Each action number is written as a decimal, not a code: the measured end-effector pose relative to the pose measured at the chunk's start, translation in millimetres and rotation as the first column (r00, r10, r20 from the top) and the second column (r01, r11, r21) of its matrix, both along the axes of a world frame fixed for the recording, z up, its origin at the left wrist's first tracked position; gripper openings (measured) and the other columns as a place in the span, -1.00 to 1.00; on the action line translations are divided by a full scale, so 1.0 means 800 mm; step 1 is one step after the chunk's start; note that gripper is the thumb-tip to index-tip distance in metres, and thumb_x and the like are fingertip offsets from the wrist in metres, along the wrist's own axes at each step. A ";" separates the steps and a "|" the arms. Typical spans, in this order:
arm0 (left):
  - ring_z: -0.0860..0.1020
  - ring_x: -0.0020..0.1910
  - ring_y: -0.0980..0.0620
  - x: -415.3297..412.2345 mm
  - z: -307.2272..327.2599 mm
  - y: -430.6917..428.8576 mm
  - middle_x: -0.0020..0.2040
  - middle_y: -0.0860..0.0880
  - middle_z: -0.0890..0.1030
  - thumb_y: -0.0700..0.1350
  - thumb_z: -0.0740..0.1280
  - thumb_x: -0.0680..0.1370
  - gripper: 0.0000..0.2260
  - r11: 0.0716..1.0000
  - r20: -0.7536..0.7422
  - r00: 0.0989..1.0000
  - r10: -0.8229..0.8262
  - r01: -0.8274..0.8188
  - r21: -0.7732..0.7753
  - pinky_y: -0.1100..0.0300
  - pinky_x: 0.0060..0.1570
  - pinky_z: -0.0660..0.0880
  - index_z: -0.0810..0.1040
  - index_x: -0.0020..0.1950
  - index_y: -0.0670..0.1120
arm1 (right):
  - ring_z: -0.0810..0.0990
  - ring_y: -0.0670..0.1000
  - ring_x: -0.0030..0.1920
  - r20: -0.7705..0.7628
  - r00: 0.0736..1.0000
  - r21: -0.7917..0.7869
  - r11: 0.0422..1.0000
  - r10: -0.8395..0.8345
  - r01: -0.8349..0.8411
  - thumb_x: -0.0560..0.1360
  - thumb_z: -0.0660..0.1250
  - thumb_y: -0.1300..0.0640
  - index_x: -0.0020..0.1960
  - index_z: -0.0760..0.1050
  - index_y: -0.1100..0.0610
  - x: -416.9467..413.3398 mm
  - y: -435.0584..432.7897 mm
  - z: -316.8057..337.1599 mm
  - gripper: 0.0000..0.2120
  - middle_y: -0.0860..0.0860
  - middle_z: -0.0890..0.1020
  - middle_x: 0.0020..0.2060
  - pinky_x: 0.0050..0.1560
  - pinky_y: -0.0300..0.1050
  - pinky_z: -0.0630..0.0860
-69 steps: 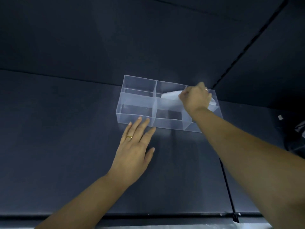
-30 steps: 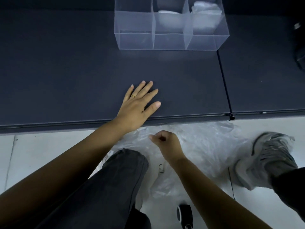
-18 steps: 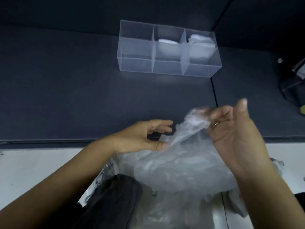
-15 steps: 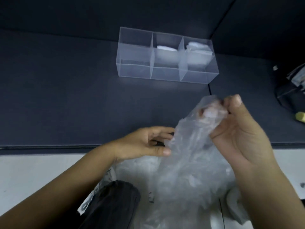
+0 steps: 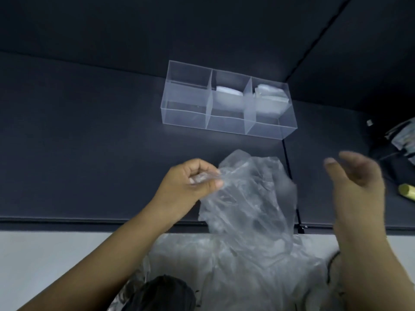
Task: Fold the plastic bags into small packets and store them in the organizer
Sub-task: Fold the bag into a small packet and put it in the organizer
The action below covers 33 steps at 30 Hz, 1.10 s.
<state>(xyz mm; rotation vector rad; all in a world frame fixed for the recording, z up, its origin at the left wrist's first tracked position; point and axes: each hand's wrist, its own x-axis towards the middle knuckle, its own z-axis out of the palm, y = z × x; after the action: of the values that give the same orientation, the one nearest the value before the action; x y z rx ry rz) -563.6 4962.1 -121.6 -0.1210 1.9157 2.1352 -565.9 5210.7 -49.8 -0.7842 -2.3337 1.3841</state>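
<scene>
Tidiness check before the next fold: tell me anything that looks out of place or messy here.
A heap of crumpled bags lies on the floor below the table edge, not on the table. In the organizer, the right compartment's packet looks puffy and loose beside the flat middle packet. Nothing else stands out.

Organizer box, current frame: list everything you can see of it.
The organizer is a clear, rigid-looking plastic box, open-topped, split by two dividers into three compartments in a row. It stands upright on the dark surface near the back wall. Left compartment looks empty; the middle holds a white folded packet; the right holds bunched clear plastic. The left hand and right hand are both apart from it.
</scene>
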 end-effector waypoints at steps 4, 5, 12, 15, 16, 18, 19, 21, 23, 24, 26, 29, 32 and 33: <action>0.62 -0.19 0.16 -0.003 0.013 0.003 -0.20 0.03 0.68 -0.06 0.49 0.39 -0.89 0.999 -0.050 0.998 0.041 -0.042 -0.020 0.35 -0.16 0.52 0.65 -0.14 -0.05 | 0.38 -0.33 0.26 0.186 0.636 0.206 0.603 0.749 -0.771 0.28 0.40 -0.29 0.18 0.44 -0.32 0.015 -0.063 0.011 -0.53 -0.36 0.45 0.20 0.21 -0.32 0.38; 0.63 -0.18 0.15 -0.004 0.015 0.003 -0.18 0.01 0.68 -0.02 0.49 0.37 -0.85 0.999 -0.060 0.997 0.045 -0.045 -0.001 0.34 -0.15 0.53 0.65 -0.13 -0.04 | 0.37 -0.31 0.25 0.282 0.567 0.243 0.514 0.774 -0.822 0.28 0.41 -0.29 0.14 0.45 -0.31 0.013 -0.076 0.001 -0.55 -0.37 0.45 0.15 0.26 -0.27 0.32; 0.62 -0.07 -0.06 -0.014 0.007 -0.025 -0.04 -0.06 0.67 -0.13 0.56 0.34 -0.63 0.985 0.011 0.985 -0.171 0.171 0.009 0.09 0.06 0.57 0.61 0.10 0.11 | 0.58 -0.17 -0.34 -0.028 0.824 -0.296 0.782 0.566 -0.548 0.42 0.39 0.02 -0.30 0.53 0.02 -0.011 -0.082 -0.026 -0.85 -0.06 0.63 -0.38 -0.26 -0.35 0.51; 0.59 -0.20 0.15 -0.020 0.000 -0.038 -0.19 0.01 0.67 -0.01 0.48 0.34 -0.76 0.993 0.040 0.993 -0.114 0.115 -0.021 0.31 -0.12 0.53 0.66 -0.01 0.11 | 0.55 -0.10 -0.39 0.011 0.872 -0.281 0.838 0.490 -0.468 0.45 0.36 -0.01 -0.29 0.52 0.05 -0.009 -0.075 -0.035 -0.80 -0.03 0.60 -0.43 -0.26 -0.30 0.53; 0.57 -0.25 0.21 -0.022 -0.001 -0.042 -0.23 0.05 0.66 0.00 0.45 0.35 -0.81 0.996 0.044 0.995 -0.085 0.086 -0.028 0.39 -0.20 0.49 0.68 -0.04 0.10 | 0.50 -0.07 -0.42 0.027 0.895 -0.260 0.867 0.446 -0.424 0.47 0.37 -0.01 -0.30 0.51 0.08 -0.009 -0.074 -0.037 -0.78 0.00 0.56 -0.46 -0.31 -0.28 0.52; 0.50 -0.35 0.24 -0.027 -0.002 -0.046 -0.30 0.10 0.62 -0.01 0.41 0.42 -0.89 0.999 0.055 0.998 0.018 -0.016 -0.034 0.41 -0.29 0.45 0.69 -0.10 0.05 | 0.39 -0.02 -0.46 0.032 0.928 -0.222 0.908 0.371 -0.355 0.47 0.38 0.00 -0.31 0.50 0.09 -0.009 -0.072 -0.036 -0.76 0.05 0.46 -0.50 -0.42 -0.28 0.45; 0.50 -0.35 0.23 -0.028 -0.002 -0.046 -0.30 0.11 0.61 -0.02 0.39 0.45 -0.90 0.995 0.073 0.993 0.094 -0.093 -0.022 0.39 -0.28 0.45 0.68 -0.09 0.03 | 0.35 -0.02 -0.47 0.024 0.935 -0.200 0.918 0.354 -0.342 0.46 0.39 -0.01 -0.31 0.50 0.09 -0.009 -0.071 -0.035 -0.75 0.05 0.42 -0.51 -0.46 -0.29 0.42; 0.59 -0.22 0.22 -0.025 0.001 -0.041 -0.16 0.15 0.62 0.16 0.39 0.42 -0.69 0.979 0.121 0.972 0.203 -0.204 -0.008 0.31 -0.16 0.50 0.58 0.06 0.03 | 0.30 -0.04 -0.49 -0.008 0.942 -0.176 0.927 0.335 -0.331 0.45 0.38 -0.04 -0.31 0.49 0.09 -0.010 -0.073 -0.033 -0.74 0.02 0.38 -0.53 -0.49 -0.29 0.37; 0.61 0.02 0.21 -0.016 0.003 -0.036 0.09 0.13 0.59 0.39 0.38 0.31 -0.39 0.989 0.153 0.977 0.145 -0.148 0.006 0.22 0.01 0.54 0.45 0.20 0.05 | 0.26 -0.08 -0.51 -0.060 0.955 -0.194 0.935 0.290 -0.296 0.49 0.37 -0.01 -0.28 0.47 0.10 -0.012 -0.078 -0.031 -0.75 -0.04 0.33 -0.54 -0.52 -0.29 0.33; 0.58 0.09 0.22 -0.010 0.006 -0.032 0.17 0.14 0.56 0.42 0.38 0.27 -0.32 0.997 0.159 0.985 0.073 -0.076 0.014 0.23 0.05 0.55 0.40 0.25 0.07 | 0.24 -0.11 -0.53 -0.091 0.964 -0.217 0.940 0.249 -0.263 0.51 0.36 0.02 -0.27 0.45 0.09 -0.014 -0.081 -0.031 -0.76 -0.07 0.30 -0.55 -0.54 -0.30 0.30; 0.56 0.11 0.27 -0.001 0.011 -0.024 0.18 0.23 0.55 0.36 0.44 0.24 -0.32 0.998 0.164 0.985 -0.061 0.063 -0.008 0.34 -0.02 0.54 0.39 0.27 0.13 | 0.22 -0.16 -0.56 -0.146 0.975 -0.281 0.939 0.165 -0.201 0.54 0.33 0.07 -0.25 0.42 0.10 -0.014 -0.087 -0.033 -0.77 -0.10 0.27 -0.56 -0.57 -0.31 0.25; 0.63 -0.08 0.19 0.000 0.007 -0.016 -0.06 0.12 0.68 0.01 0.46 0.44 -0.79 0.996 0.149 0.988 -0.031 0.042 -0.077 0.44 -0.19 0.49 0.59 0.04 0.03 | 0.28 -0.15 -0.55 -0.101 0.977 -0.269 0.940 0.188 -0.209 0.55 0.32 0.09 -0.24 0.41 0.16 -0.008 -0.088 -0.040 -0.77 -0.10 0.34 -0.56 -0.53 -0.28 0.31; 0.58 -0.23 0.13 -0.006 0.003 -0.018 -0.20 -0.01 0.69 -0.11 0.35 0.55 -0.88 0.991 0.115 0.991 0.071 -0.056 -0.124 0.39 -0.20 0.47 0.64 -0.15 -0.07 | 0.58 -0.06 -0.26 0.240 0.878 -0.126 0.910 0.415 -0.395 0.49 0.40 0.11 -0.07 0.52 0.09 -0.011 -0.076 -0.044 -0.92 -0.09 0.61 -0.27 -0.19 -0.14 0.53; 0.57 -0.23 0.10 -0.006 0.001 -0.021 -0.19 -0.04 0.69 -0.11 0.33 0.56 -0.87 0.994 0.088 0.995 0.052 -0.043 -0.105 0.37 -0.19 0.47 0.63 -0.14 -0.09 | 0.60 -0.11 -0.10 0.334 0.827 -0.104 0.890 0.453 -0.445 0.47 0.41 0.12 0.07 0.52 0.03 -0.014 -0.068 -0.043 -0.81 -0.12 0.62 -0.11 -0.10 -0.21 0.52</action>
<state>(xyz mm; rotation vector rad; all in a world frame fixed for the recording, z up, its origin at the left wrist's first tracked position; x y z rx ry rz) -568.8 4945.6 -120.4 -0.2824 1.9888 2.0232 -577.0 5156.3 -84.5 -0.5342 -2.9328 1.5551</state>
